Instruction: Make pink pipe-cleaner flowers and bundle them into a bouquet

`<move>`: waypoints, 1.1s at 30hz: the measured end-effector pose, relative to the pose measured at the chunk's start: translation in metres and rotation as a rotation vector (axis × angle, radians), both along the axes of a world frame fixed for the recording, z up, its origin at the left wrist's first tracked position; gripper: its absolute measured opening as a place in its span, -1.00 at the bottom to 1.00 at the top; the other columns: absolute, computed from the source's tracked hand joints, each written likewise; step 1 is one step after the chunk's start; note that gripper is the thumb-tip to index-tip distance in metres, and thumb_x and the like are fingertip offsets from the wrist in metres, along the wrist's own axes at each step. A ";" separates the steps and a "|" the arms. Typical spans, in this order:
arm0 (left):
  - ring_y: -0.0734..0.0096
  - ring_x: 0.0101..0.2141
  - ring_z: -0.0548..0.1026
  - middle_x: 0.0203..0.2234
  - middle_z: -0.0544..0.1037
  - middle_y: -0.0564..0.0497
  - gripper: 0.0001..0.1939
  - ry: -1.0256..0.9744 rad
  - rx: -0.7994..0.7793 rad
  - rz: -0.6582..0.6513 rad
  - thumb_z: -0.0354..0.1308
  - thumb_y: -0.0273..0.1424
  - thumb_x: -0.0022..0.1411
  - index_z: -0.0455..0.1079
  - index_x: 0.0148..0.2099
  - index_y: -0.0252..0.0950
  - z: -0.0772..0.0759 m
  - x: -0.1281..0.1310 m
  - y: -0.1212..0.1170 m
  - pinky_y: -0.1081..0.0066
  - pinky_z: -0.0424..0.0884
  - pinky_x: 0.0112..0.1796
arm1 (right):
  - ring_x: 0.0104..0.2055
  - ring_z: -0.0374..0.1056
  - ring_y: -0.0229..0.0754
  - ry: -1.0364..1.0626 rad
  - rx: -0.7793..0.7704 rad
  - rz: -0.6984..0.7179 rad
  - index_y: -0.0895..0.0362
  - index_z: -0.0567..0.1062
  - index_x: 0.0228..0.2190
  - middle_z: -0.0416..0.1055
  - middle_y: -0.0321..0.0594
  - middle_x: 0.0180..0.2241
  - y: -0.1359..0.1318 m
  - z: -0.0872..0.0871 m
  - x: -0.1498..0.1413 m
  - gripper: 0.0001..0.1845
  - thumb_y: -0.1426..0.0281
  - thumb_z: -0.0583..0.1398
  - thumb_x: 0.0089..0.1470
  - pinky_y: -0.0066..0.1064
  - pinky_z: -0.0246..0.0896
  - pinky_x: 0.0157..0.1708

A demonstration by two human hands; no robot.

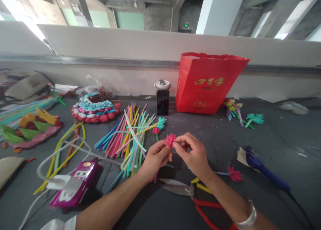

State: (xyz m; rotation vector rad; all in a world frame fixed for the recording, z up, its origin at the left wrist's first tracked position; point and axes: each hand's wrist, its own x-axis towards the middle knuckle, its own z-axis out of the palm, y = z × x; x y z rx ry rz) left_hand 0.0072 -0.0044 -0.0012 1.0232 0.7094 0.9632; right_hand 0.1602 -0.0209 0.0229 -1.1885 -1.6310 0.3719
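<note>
Inspecting remotely, I find the pink flower [170,140] between the left hand [155,157], pinching its base, and the right hand [193,153], pinching its right-side petals, long axis unclear.

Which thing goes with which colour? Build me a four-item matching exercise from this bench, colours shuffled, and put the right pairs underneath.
Things
1. Flower between the left hand and right hand
2. Glue gun lying on the right of the table
3. Power strip on the left, with a plug in it
4. Cup lid beside the shopping bag

Colours
A. Purple
B. White
C. Pink
D. Dark blue

Right pairs: 1-C, 2-D, 3-A, 4-B
</note>
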 end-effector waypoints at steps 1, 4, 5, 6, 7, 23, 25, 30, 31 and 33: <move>0.69 -0.71 0.08 -0.66 0.38 0.14 -0.70 0.019 0.012 0.012 0.22 -0.18 0.18 0.36 -0.23 -0.34 0.000 0.000 0.000 0.57 -0.11 -0.66 | -0.51 0.20 -0.31 -0.010 0.013 -0.005 0.10 0.47 -0.45 0.25 -0.38 -0.53 0.000 0.000 0.000 -0.91 0.48 0.21 0.09 -0.48 0.15 -0.48; 0.69 -0.70 0.07 -0.67 0.36 0.16 -0.68 0.074 0.038 0.045 0.21 -0.16 0.18 0.37 -0.23 -0.34 -0.001 0.000 0.000 0.57 -0.11 -0.65 | -0.52 0.19 -0.32 -0.044 0.037 -0.015 0.10 0.45 -0.46 0.24 -0.38 -0.52 0.000 -0.001 -0.001 -0.89 0.51 0.20 0.08 -0.49 0.14 -0.51; 0.69 -0.70 0.06 -0.68 0.35 0.16 -0.68 0.093 0.051 0.054 0.21 -0.16 0.18 0.37 -0.23 -0.34 -0.002 0.000 0.000 0.57 -0.10 -0.65 | -0.52 0.19 -0.32 -0.059 0.044 -0.015 0.09 0.45 -0.46 0.24 -0.37 -0.52 0.000 -0.002 -0.001 -0.89 0.52 0.19 0.07 -0.50 0.14 -0.51; 0.69 -0.70 0.06 -0.69 0.34 0.17 -0.68 0.111 0.065 0.065 0.20 -0.15 0.18 0.38 -0.24 -0.34 -0.002 0.000 0.000 0.57 -0.10 -0.64 | -0.52 0.20 -0.32 -0.077 0.052 -0.015 0.09 0.45 -0.45 0.25 -0.37 -0.51 0.000 -0.002 -0.001 -0.89 0.53 0.19 0.07 -0.50 0.15 -0.51; 0.69 -0.70 0.06 -0.69 0.33 0.17 -0.68 0.130 0.080 0.074 0.19 -0.14 0.18 0.39 -0.25 -0.34 -0.002 0.000 0.000 0.56 -0.09 -0.64 | -0.51 0.20 -0.32 -0.095 0.062 -0.015 0.09 0.45 -0.44 0.26 -0.36 -0.50 0.000 -0.003 -0.001 -0.88 0.53 0.19 0.07 -0.51 0.15 -0.50; 0.62 -0.65 0.15 -0.70 0.28 0.16 -0.76 0.322 0.234 0.118 0.09 -0.27 0.23 0.35 -0.40 -0.33 -0.004 -0.001 0.001 0.54 0.04 -0.58 | -0.51 0.21 -0.32 -0.207 0.097 -0.046 0.09 0.42 -0.48 0.23 -0.37 -0.52 0.001 -0.006 -0.001 -0.87 0.54 0.18 0.05 -0.51 0.15 -0.49; 0.64 -0.68 0.09 -0.71 0.28 0.18 -0.76 0.258 0.144 0.078 0.10 -0.24 0.22 0.35 -0.35 -0.33 -0.002 -0.001 0.001 0.55 -0.02 -0.61 | -0.53 0.19 -0.33 -0.169 0.068 -0.055 0.09 0.44 -0.48 0.23 -0.37 -0.53 0.001 -0.005 -0.001 -0.87 0.52 0.19 0.06 -0.51 0.14 -0.50; 0.68 -0.72 0.01 -0.74 0.27 0.20 -0.75 0.104 -0.028 0.006 0.20 -0.22 0.14 0.33 -0.32 -0.32 0.003 -0.002 0.001 0.56 -0.16 -0.67 | -0.51 0.22 -0.32 -0.098 0.020 0.007 0.10 0.50 -0.43 0.28 -0.35 -0.50 0.001 -0.002 0.001 -0.90 0.47 0.20 0.12 -0.50 0.16 -0.49; 0.69 -0.73 0.00 -0.74 0.27 0.20 -0.76 0.067 -0.061 -0.013 0.20 -0.23 0.13 0.33 -0.33 -0.31 0.003 -0.002 0.001 0.56 -0.18 -0.68 | -0.50 0.24 -0.31 -0.079 0.018 0.022 0.09 0.51 -0.40 0.30 -0.34 -0.49 0.001 -0.002 0.001 -0.89 0.46 0.19 0.14 -0.49 0.18 -0.47; 0.69 -0.74 -0.03 -0.75 0.25 0.21 -0.77 -0.001 -0.124 -0.055 0.20 -0.25 0.13 0.33 -0.33 -0.31 0.004 -0.003 0.002 0.56 -0.20 -0.69 | -0.47 0.26 -0.30 -0.036 0.020 0.023 0.09 0.52 -0.36 0.33 -0.33 -0.46 0.001 0.000 0.002 -0.89 0.44 0.17 0.17 -0.47 0.20 -0.43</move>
